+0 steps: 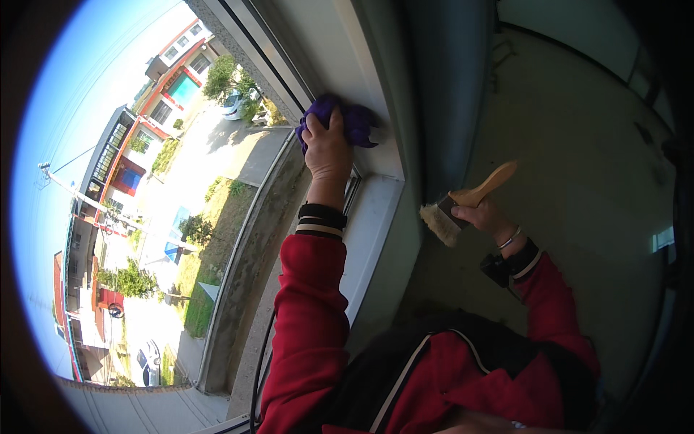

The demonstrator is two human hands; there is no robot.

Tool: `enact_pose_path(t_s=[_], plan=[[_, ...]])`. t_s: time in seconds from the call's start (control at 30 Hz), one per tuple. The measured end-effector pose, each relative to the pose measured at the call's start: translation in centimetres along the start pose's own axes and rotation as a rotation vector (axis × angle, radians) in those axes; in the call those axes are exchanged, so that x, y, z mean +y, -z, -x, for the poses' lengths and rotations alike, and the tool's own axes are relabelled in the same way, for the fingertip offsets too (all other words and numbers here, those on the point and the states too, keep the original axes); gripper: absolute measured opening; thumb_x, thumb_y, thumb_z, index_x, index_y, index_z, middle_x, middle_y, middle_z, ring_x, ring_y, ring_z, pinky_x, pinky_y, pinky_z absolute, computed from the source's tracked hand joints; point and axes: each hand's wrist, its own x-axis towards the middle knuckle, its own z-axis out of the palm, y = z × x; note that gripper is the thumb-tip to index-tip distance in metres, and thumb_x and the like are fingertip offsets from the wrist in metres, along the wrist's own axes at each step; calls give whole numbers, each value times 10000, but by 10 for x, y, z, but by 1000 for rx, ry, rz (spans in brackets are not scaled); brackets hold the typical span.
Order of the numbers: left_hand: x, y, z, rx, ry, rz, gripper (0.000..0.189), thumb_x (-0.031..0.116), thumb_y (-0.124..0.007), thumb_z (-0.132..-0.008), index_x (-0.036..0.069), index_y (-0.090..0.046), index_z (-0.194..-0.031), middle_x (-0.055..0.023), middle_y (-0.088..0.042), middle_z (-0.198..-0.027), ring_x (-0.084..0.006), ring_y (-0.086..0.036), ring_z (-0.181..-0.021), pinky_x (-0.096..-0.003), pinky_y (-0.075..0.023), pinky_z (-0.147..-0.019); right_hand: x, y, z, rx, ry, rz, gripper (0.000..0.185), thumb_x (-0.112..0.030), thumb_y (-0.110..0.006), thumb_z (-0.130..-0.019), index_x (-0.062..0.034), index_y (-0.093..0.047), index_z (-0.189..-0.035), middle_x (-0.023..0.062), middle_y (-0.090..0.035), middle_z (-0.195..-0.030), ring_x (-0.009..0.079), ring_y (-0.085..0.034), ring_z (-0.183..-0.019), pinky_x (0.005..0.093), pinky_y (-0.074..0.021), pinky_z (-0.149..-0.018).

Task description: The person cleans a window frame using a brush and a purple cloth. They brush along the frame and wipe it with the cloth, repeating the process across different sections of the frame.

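Observation:
My left hand (329, 146) reaches forward and presses a crumpled purple cloth (355, 122) against the side of the window frame (282, 59). Just below the cloth, the white window sill (374, 217) runs back towards me. Off to the right, over the floor, my right hand (485, 217) grips a flat paintbrush (455, 209) near its metal ferrule. The brush's pale bristles point left towards the wall, and its wooden handle slants up to the right. Nothing touches the bristles.
A concrete ledge (255, 238) and a thin pipe (246, 217) lie outside the window, with a street and buildings beyond. A black cable (260, 363) hangs beside my left sleeve. To the right is a dim room floor (569, 135).

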Motion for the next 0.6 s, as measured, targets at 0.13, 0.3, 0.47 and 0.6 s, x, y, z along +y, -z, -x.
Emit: enact_pose_path(t_s=[0.13,0.3,0.47,0.6], plan=[[-2,-15,40,-550,-28,-70,431,185,-571,-803,220,-501,-1226,-179,-445,-1187,-404,-540,-998,-445,-520,-774,3,-24,20,-42,-39,14,317,-120,-657,-798,19,-617,-1080,58,-645,-950,122,-594,-875,269,-487,-788],[-28,22,55,-796,128,257,634,207,-767,-604,144,-551,-1197,-117,-632,-1042,-267,-622,-972,-357,-495,-847,1,-28,17,73,-13,-299,372,-130,-656,-806,3,-570,-1143,41,-616,-1019,102,-579,-871,260,-477,-790],[-68,77,94,-792,545,1116,429,37,-708,-674,-5,-578,-1080,-72,-644,-960,-183,-628,-851,-315,-509,-791,0,-22,4,78,-104,-644,425,-164,-620,-849,-24,-497,-1232,35,-600,-1040,106,-572,-938,268,-477,-803],[-94,116,144,-780,626,1241,436,193,-727,-717,2,-586,-1083,-69,-641,-980,-184,-621,-883,-315,-497,-819,9,-20,-5,113,-175,-756,458,-203,-599,-873,-28,-464,-1275,30,-610,-1031,124,-599,-913,279,-493,-794]])
